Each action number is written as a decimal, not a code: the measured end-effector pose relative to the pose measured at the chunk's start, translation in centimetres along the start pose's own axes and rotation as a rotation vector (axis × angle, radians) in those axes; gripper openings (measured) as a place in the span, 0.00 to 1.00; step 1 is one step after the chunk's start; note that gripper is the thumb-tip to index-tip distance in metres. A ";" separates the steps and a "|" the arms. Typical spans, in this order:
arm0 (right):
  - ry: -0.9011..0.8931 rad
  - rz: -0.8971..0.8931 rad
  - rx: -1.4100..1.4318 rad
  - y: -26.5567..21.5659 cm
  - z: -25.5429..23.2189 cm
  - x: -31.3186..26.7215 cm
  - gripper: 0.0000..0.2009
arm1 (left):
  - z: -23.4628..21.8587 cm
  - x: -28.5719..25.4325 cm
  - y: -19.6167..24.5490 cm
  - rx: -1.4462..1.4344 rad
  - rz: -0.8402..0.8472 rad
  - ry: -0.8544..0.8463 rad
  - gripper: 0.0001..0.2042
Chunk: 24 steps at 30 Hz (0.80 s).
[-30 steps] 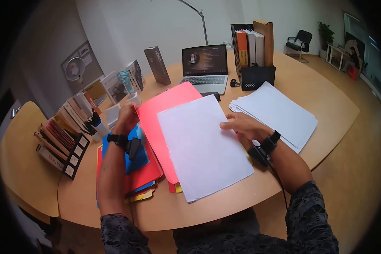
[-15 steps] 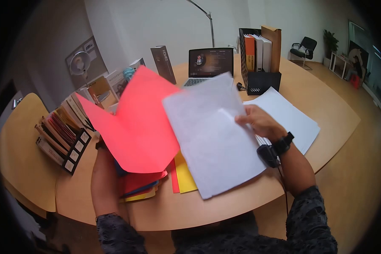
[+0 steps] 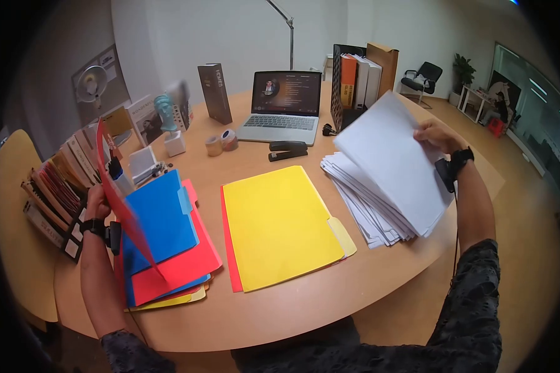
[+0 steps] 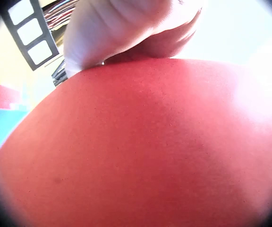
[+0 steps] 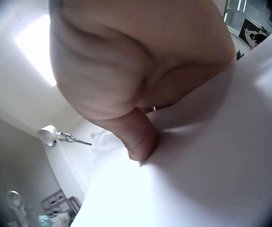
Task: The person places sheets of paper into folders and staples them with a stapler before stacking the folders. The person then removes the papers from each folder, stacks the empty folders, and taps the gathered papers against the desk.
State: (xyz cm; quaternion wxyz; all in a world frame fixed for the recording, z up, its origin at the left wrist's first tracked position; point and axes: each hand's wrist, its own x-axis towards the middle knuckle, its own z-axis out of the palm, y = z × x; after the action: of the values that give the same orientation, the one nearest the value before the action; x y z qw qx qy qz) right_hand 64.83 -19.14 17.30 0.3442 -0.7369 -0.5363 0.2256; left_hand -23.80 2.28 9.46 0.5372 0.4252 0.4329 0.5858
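My left hand (image 3: pixel 98 202) pinches a red folder (image 4: pixel 140 142) by its edge and holds it upright, nearly edge-on in the head view. It stands over a pile of folders, with a blue folder (image 3: pixel 162 217) on top and a red one under that. My right hand (image 3: pixel 438 137) grips white paper (image 3: pixel 389 149) near its upper right edge, thumb pressed on the face in the right wrist view. That paper tilts over a fanned stack of white sheets (image 3: pixel 362 208). Between the hands a yellow folder (image 3: pixel 277 230) lies on another red folder (image 3: pixel 232 264).
Behind the folders are a black stapler (image 3: pixel 287 151), tape rolls (image 3: pixel 222 143), a laptop (image 3: pixel 283 105) and a dark upright box (image 3: pixel 214 93). A book holder (image 3: pixel 362 81) stands at the back right. At left are a file rack (image 3: pixel 59 205), a pen cup and a small teal bust (image 3: pixel 166 115).
My hands have moved apart. The red folder has gone left over the folder pile, and the white paper right over the sheet stack. The yellow folder between them has come into full view.
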 end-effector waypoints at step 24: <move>-0.176 -0.134 0.353 -9.8 21.1 -1.5 0.21 | 10.5 -7.9 6.7 -0.085 0.032 -0.254 0.09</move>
State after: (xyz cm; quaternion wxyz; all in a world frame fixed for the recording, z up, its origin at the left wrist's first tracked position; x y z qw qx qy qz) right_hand 43.32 -13.08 10.58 0.4340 -0.6052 -0.5643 0.3563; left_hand -14.94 -5.37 18.46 0.5957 0.4797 0.3295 0.5536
